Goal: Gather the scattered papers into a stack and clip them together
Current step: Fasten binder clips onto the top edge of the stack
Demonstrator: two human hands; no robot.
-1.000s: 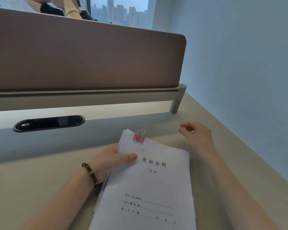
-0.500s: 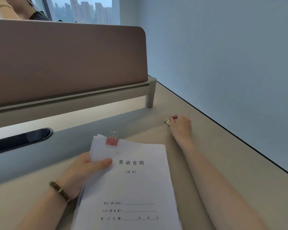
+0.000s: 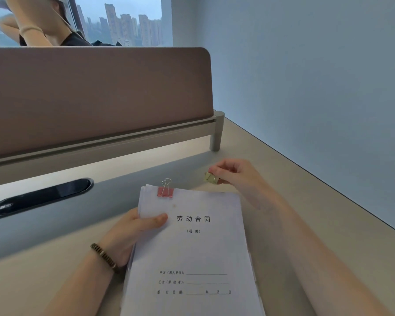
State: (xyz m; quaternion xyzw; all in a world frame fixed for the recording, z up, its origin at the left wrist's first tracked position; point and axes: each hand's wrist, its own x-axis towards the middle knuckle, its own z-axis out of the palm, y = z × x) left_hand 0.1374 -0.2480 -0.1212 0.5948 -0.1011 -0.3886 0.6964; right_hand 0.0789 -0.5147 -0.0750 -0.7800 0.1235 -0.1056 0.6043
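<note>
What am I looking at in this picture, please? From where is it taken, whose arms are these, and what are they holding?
There is no machine here. A person wears a camera on the head, so you look forward and down at their own two arms over a desk.

The left hand, with a beaded bracelet on its wrist, holds the left edge of a paper stack. A pink binder clip already grips the stack's top edge.

The right hand pinches a second, yellow-green binder clip just above the desk, beyond the stack's top right corner.

Behind stand a brown divider panel and a window.
</note>
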